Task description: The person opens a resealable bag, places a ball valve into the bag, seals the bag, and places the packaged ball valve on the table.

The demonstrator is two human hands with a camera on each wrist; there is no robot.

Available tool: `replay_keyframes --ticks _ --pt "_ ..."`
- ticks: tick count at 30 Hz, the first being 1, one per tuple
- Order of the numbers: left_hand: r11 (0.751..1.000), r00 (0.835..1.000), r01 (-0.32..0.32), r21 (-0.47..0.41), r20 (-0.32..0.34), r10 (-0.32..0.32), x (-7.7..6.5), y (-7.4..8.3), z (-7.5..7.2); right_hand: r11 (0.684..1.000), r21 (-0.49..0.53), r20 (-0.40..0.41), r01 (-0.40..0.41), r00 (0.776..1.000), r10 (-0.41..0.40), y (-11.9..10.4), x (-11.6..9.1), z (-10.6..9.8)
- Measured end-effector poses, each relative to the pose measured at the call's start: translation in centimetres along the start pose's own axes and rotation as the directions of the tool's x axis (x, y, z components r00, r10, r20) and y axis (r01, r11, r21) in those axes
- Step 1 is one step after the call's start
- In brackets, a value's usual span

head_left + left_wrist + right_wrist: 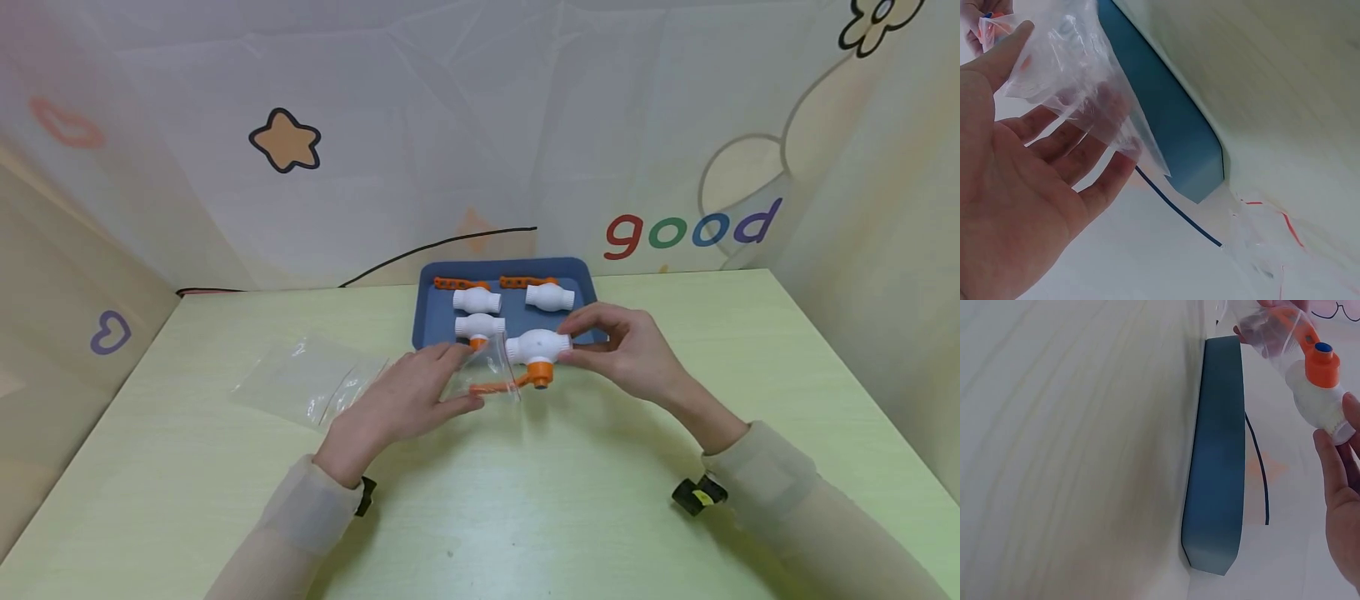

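A white ball valve [538, 343] with an orange lever handle is pinched at its right end by my right hand [628, 348], thumb below and fingers above. Its lever reaches left into the mouth of a clear zip bag [489, 367]. My left hand [408, 392] holds that bag, thumb on the near side and fingers on the far side. In the left wrist view the bag [1079, 69] lies between the thumb and the fingers. The right wrist view shows the valve's orange stem [1322, 367] with a blue cap, and the lever behind the film.
Behind the hands, a blue tray [510, 268] holds several more white valves, such as one valve [551, 297] at the right, with orange levers. A second clear bag [300, 379] lies flat on the table [480, 517] at the left. A printed cloth [480, 125] hangs behind.
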State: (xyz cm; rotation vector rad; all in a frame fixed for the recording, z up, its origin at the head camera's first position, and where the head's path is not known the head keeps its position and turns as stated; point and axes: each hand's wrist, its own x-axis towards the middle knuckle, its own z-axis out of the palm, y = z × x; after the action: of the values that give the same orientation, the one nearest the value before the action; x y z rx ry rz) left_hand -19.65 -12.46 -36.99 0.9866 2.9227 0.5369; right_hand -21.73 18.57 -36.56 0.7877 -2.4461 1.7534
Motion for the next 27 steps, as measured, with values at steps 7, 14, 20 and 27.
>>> replay_keyframes --ticks 7,14,20,27 --pt "0.998 1.000 -0.023 -0.061 0.018 0.024 0.23 0.19 0.11 1.000 0.009 0.009 0.004 1.000 -0.004 -0.07 -0.02 0.34" --pt "0.991 0.998 -0.059 -0.122 0.011 0.061 0.29 0.37 0.16 1.000 0.023 0.022 0.007 1.000 -0.007 -0.18 0.01 0.56" --pt "0.985 0.996 -0.089 -0.148 -0.005 0.089 0.36 0.65 0.09 1.000 0.026 0.029 0.005 1.000 -0.006 -0.38 0.06 0.73" --pt "0.977 0.995 -0.096 -0.191 -0.009 0.096 0.51 0.97 0.15 0.999 0.044 0.040 0.015 0.999 -0.017 -0.41 0.13 1.05"
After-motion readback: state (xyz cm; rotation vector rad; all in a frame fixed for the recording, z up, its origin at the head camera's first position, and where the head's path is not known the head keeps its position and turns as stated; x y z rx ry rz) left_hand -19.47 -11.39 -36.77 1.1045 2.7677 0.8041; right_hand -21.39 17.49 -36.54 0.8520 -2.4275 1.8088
